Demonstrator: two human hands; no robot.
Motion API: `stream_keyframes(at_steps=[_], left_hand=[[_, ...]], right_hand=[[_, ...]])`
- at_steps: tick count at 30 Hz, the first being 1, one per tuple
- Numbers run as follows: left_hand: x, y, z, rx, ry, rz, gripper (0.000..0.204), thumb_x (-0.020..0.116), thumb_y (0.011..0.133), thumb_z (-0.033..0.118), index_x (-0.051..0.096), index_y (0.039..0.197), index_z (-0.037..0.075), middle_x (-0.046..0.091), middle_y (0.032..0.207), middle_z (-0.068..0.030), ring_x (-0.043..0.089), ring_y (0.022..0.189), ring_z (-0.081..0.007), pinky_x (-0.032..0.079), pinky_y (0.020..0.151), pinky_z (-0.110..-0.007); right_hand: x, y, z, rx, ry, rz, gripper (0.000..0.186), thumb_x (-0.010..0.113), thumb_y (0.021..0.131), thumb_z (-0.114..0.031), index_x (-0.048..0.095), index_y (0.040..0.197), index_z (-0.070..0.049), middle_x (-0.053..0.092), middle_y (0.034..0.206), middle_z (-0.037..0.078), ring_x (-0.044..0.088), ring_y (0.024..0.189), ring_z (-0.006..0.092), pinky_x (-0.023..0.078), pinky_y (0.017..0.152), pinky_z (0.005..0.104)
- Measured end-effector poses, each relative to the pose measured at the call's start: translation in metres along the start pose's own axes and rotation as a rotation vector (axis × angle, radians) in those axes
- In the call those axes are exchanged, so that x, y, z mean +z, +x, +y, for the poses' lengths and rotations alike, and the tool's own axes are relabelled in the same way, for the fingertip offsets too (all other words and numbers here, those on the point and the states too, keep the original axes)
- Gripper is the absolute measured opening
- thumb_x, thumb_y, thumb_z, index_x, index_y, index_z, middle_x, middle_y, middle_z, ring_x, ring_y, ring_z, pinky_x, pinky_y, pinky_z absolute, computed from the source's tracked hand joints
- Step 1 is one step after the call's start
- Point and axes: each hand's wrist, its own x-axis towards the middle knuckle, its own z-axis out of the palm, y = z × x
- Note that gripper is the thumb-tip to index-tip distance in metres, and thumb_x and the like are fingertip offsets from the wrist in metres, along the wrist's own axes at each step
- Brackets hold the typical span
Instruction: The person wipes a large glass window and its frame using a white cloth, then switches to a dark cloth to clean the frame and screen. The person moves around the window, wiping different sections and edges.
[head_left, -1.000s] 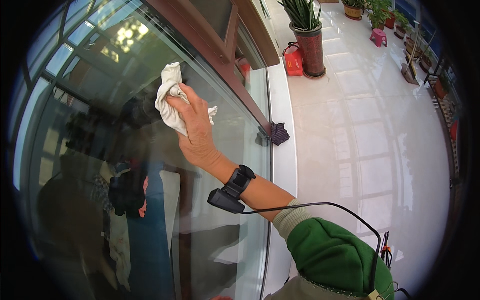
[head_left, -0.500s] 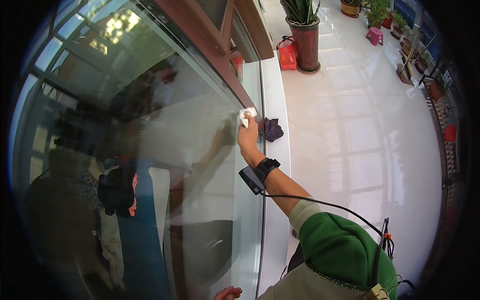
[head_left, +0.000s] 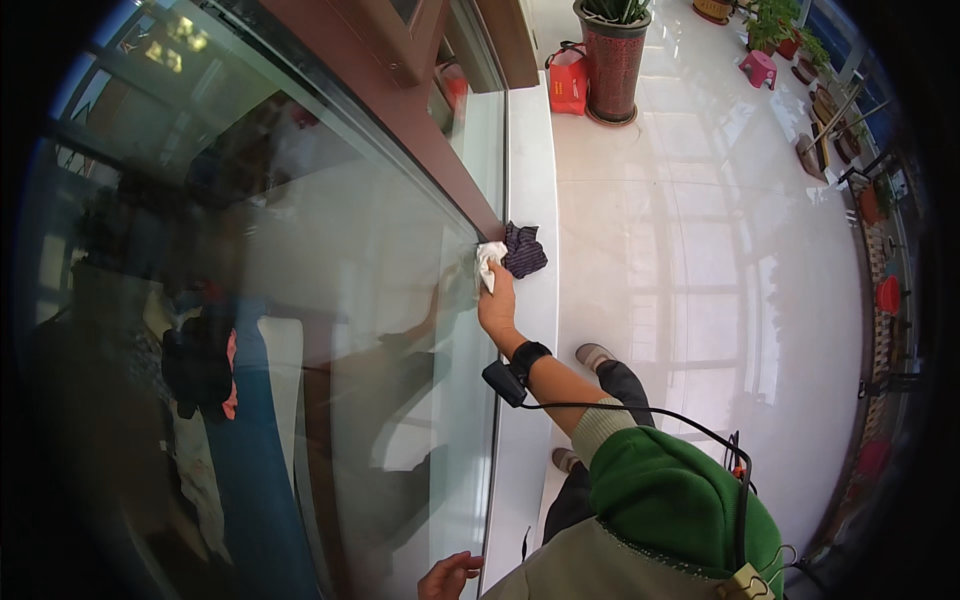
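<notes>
**White cloth at the lower corner of a glass pane, grasped by the right hand**

The right hand [head_left: 497, 303] grasps a crumpled white cloth [head_left: 490, 258], soft and loosely folded, at the foot of a smooth reddish-brown frame [head_left: 415, 115] bordering a glossy, reflective glass pane [head_left: 370, 250]. Just beside it, a dark striped cloth [head_left: 525, 254] lies bunched on a flat white sill [head_left: 531, 170]. The left hand [head_left: 450, 577], fingers bent, appears at the lower edge near the sill; whether it grips anything cannot be told.

Containers: a tall, round red pot [head_left: 612, 75] with a textured wall holds a stiff-leaved green plant [head_left: 618, 9]; a red bag [head_left: 568, 86] stands beside it, its contents hidden.

Compared with one second earlier, the right hand and white cloth have moved from the upper pane to its lower corner. The left hand shows more fully than half a second ago, and two shoes [head_left: 594, 356] have come into view.
</notes>
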Motion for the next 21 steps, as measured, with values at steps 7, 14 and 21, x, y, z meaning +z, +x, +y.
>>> stream_keyframes(at_steps=[7,14,21], left_hand=[[0.114,0.204,0.009,-0.146,-0.654,-0.038,0.074,0.055,0.099,0.031,0.012,0.155,0.007,0.026,0.153,-0.0196,0.043,0.131,-0.0386,0.046,0.098,-0.054],[0.161,0.297,0.019,-0.219,-0.812,0.111,0.036,0.053,0.098,0.013,0.05,0.132,0.004,0.062,0.12,-0.0139,0.066,0.099,-0.0313,0.055,0.089,-0.045],[0.163,0.258,0.028,-0.383,-0.607,0.166,0.038,0.049,0.099,0.013,0.045,0.135,0.003,0.063,0.118,-0.0147,0.066,0.104,-0.0287,0.056,0.087,-0.043]], right_hand=[[-0.119,-0.054,0.006,0.143,0.206,-0.989,0.066,0.067,0.08,-0.007,0.041,0.141,-0.01,0.058,0.126,0.018,0.059,0.113,0.0354,0.045,0.098,0.038],[-0.115,0.061,0.028,-0.01,-0.089,-1.125,0.048,0.071,0.086,-0.027,0.058,0.126,-0.003,0.063,0.121,0.019,0.056,0.116,0.0392,0.044,0.1,0.0415],[-0.018,0.175,0.143,-0.254,-0.936,-0.834,0.057,0.07,0.077,-0.018,0.052,0.13,-0.011,0.05,0.124,0.009,0.048,0.112,0.0319,0.041,0.087,0.0524]])
